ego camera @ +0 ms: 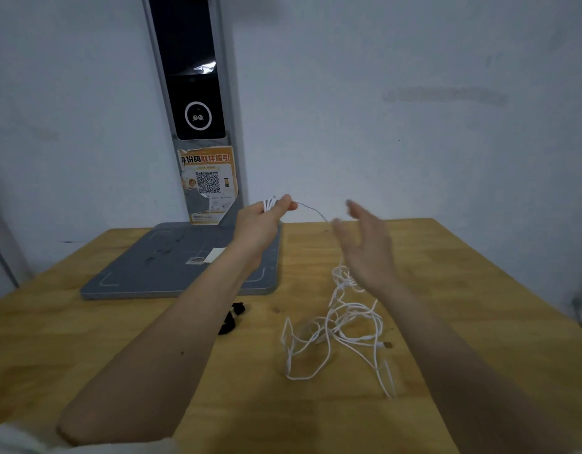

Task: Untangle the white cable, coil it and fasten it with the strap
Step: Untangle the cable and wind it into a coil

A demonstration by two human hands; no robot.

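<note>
**Gathering the white cable above the wooden table**

Several small loops of the white cable (335,326) are pinched between the thumb and fingers of the left hand (261,221), which is raised above the far part of the wooden table (479,290). From that grip a single thin strand is led to the right and down toward the right hand (365,247). The right hand is held with its fingers spread and its palm turned toward the left; it is blurred, and whether the strand is touched by it cannot be told. Below the right hand the cable drops to the table, where most of it is left in a loose tangle, with a connector end lying at the right edge of the heap. The black strap (232,317) is seen on the tabletop, partly hidden behind the left forearm and well apart from the tangle. A grey device base (158,263) is set at the back left of the table, against the wall.
</note>
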